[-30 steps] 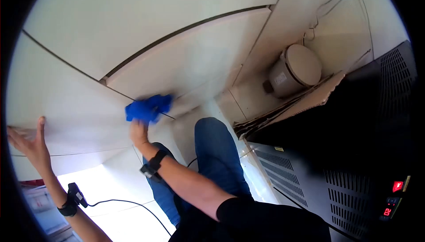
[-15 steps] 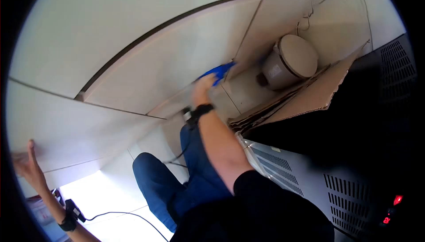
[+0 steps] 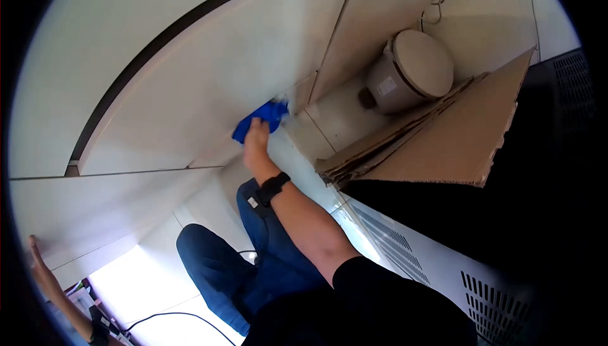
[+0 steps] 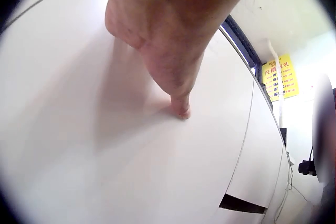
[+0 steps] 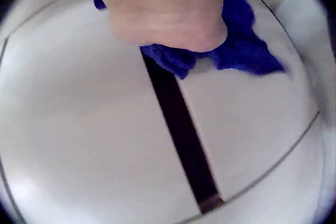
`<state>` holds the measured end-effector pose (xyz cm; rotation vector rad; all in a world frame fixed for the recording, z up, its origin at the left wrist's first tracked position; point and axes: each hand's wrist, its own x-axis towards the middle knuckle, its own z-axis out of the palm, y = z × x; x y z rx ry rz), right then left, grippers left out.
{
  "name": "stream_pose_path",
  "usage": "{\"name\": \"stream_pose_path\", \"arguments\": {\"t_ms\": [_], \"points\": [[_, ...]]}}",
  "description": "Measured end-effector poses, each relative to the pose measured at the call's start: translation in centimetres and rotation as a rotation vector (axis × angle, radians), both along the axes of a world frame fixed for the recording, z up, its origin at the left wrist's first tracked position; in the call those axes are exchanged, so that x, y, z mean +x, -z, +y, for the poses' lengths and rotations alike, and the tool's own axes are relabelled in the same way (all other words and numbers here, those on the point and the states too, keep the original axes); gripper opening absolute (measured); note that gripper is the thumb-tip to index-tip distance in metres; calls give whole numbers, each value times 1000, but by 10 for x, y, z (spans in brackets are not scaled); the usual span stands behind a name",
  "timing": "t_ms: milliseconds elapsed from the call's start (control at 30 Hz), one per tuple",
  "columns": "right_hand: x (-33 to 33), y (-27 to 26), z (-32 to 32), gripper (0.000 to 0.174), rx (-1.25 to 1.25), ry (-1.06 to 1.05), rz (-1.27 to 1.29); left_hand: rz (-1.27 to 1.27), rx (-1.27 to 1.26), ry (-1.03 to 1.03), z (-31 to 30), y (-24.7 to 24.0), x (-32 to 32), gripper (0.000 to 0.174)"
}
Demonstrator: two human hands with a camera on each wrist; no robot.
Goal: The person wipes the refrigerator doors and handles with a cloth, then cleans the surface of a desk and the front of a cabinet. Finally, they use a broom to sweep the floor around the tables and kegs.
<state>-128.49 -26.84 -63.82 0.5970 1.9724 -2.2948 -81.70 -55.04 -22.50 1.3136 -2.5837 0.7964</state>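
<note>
My right hand [image 3: 256,143] holds a blue cloth [image 3: 273,113] against the lower part of a white cabinet front [image 3: 209,73]. In the right wrist view the cloth [image 5: 244,50] bunches out on both sides of the hand [image 5: 168,16], overlapping the end of a dark recessed strip [image 5: 181,124]. Far to the left, my left hand [image 3: 42,273] rests on a white panel [image 3: 95,213], its thumb sticking up. Seen from the left wrist, the thumb tip of that hand [image 4: 163,40] touches the panel; the other fingers are hidden.
A lidded beige bin [image 3: 411,70] stands at the cabinet's right end. Flattened cardboard [image 3: 443,137] leans beside a vented metal appliance [image 3: 405,251] on the right. A cable [image 3: 171,314] runs from the left wrist. The person's knees [image 3: 202,244] face the cabinet.
The cloth in my right hand first swept right along the cabinet front, then came back slightly left. My left hand stays on the panel, lower in view as the head view shifts.
</note>
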Motion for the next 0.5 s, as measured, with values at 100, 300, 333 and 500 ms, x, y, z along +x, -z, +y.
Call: {"name": "stream_pose_path", "arguments": {"t_ms": [100,300,333,500], "points": [[-67,-74,58,49,-261,-58,-364,210,139,42,-26,5,26,45],[-79,15,34,40,28,33,-33,273,148,10,-19,4,32,47],[-69,47,17,42,201,122,179,268,140,8,-23,8,29,47],[-145,-35,77,42,-8,36,-128,386,200,99,-45,10,43,49]]}}
